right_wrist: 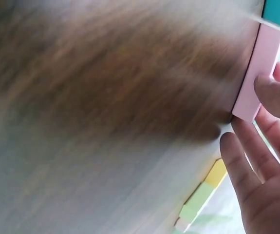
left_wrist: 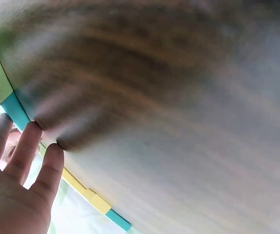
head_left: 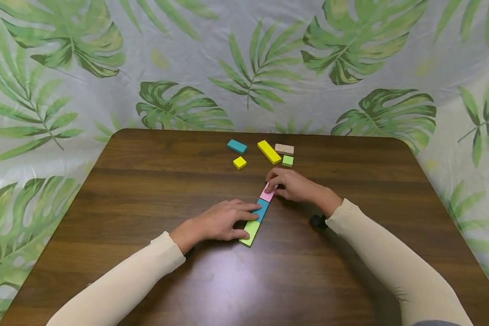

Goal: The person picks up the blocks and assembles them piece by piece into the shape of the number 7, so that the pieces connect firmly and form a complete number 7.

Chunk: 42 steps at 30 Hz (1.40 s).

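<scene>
A light green block (head_left: 251,232), a teal block (head_left: 262,210) and a pink block (head_left: 266,195) lie end to end in a slanting row on the table. My left hand (head_left: 227,220) rests along the row's left side, fairly straight fingers touching the teal block and thumb on the green one. At the far end, my right hand (head_left: 296,186) pinches the pink block between thumb and fingers. The right wrist view shows the thumb against the side of the pink block (right_wrist: 258,73), its near end meeting the teal block (right_wrist: 275,12).
Beyond the hands lie a teal block (head_left: 237,146), a small yellow block (head_left: 239,163), a long yellow block (head_left: 269,152), a pale wooden block (head_left: 284,149) and a small green block (head_left: 287,160). A leaf-patterned cloth (head_left: 261,59) hangs behind the brown table (head_left: 146,181).
</scene>
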### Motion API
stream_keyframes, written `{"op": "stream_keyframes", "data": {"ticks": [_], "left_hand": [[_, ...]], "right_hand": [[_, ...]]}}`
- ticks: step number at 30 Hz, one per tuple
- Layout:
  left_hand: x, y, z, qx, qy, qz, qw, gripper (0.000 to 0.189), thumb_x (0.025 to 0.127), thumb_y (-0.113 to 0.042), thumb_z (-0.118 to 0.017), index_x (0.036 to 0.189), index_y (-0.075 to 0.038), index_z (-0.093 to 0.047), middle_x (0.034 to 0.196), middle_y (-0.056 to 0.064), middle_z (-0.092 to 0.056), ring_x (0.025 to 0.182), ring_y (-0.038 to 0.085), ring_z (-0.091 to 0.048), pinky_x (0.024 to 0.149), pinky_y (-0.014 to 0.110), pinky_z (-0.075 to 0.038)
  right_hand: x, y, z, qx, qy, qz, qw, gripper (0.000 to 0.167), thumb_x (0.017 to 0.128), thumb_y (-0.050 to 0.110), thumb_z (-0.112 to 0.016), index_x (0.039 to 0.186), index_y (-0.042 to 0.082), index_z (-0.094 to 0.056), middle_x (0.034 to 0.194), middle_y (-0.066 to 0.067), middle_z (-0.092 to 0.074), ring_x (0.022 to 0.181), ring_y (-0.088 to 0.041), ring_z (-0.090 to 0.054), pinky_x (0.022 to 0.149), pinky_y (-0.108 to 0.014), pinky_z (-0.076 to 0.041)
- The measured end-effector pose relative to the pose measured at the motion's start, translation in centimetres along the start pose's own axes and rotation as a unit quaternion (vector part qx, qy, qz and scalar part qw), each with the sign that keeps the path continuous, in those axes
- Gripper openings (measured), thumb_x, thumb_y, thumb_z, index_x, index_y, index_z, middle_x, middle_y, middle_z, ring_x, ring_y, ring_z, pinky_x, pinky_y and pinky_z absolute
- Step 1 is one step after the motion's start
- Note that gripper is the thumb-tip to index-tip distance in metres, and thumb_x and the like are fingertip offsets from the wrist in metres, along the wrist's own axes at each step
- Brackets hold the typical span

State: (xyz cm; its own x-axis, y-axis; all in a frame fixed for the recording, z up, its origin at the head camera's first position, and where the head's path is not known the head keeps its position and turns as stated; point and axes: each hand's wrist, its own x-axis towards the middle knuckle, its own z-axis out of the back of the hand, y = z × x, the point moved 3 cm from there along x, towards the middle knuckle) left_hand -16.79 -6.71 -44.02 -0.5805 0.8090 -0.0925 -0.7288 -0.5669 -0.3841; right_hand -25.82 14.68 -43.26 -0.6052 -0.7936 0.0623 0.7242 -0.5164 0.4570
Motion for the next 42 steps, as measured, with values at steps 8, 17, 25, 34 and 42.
{"op": "stream_keyframes", "data": {"ticks": [8,17,25,34,42], "left_hand": [[0.3,0.0,0.4,-0.003,0.0,0.004,1.0,0.056,0.091,-0.04,-0.07,0.142,-0.018,-0.057,0.161,0.003,-0.037,0.144,0.028,-0.042,0.114,0.05,-0.04],[0.8,0.7,0.6,-0.031,0.01,0.032,0.999,0.052,0.087,-0.041,-0.075,0.134,-0.024,-0.061,0.164,0.001,-0.03,0.145,0.027,-0.039,0.113,0.053,-0.039],[1.6,0.9,0.6,-0.023,0.033,0.035,0.9986,0.058,0.084,-0.043,-0.076,0.135,-0.021,-0.058,0.163,-0.003,-0.031,0.142,0.024,-0.042,0.114,0.045,-0.039],[2.0,0.9,0.6,-0.017,0.053,0.049,0.9972,0.076,0.084,-0.048,-0.076,0.148,-0.021,-0.047,0.165,-0.007,-0.026,0.14,0.021,-0.041,0.115,0.04,-0.038],[1.8,0.8,0.9,-0.011,0.072,0.059,0.9956,0.084,0.081,-0.05,-0.077,0.152,-0.021,-0.041,0.167,-0.007,-0.022,0.146,0.025,-0.035,0.118,0.045,-0.033]], "right_hand": [[-0.1,0.1,0.0,0.017,0.003,-0.002,0.9999,0.022,0.089,-0.002,-0.068,0.102,0.012,-0.079,0.118,-0.013,-0.064,0.104,-0.025,-0.063,0.093,-0.042,-0.055],[0.0,0.3,0.1,0.041,-0.002,-0.017,0.999,0.022,0.089,-0.001,-0.069,0.104,0.012,-0.079,0.118,-0.013,-0.065,0.112,-0.029,-0.062,0.097,-0.045,-0.053],[0.0,-0.1,-0.1,0.051,-0.005,-0.029,0.9982,0.023,0.089,-0.003,-0.068,0.1,0.013,-0.079,0.118,-0.011,-0.065,0.111,-0.027,-0.063,0.097,-0.045,-0.053],[-0.2,0.0,-0.2,0.053,-0.004,-0.042,0.9977,0.017,0.088,-0.002,-0.069,0.095,0.012,-0.077,0.12,-0.011,-0.066,0.11,-0.026,-0.064,0.094,-0.043,-0.054],[-0.1,0.4,-0.3,0.057,0.004,-0.044,0.9974,0.013,0.088,0.0,-0.069,0.09,0.012,-0.074,0.12,-0.01,-0.067,0.112,-0.027,-0.064,0.096,-0.043,-0.053]]}}
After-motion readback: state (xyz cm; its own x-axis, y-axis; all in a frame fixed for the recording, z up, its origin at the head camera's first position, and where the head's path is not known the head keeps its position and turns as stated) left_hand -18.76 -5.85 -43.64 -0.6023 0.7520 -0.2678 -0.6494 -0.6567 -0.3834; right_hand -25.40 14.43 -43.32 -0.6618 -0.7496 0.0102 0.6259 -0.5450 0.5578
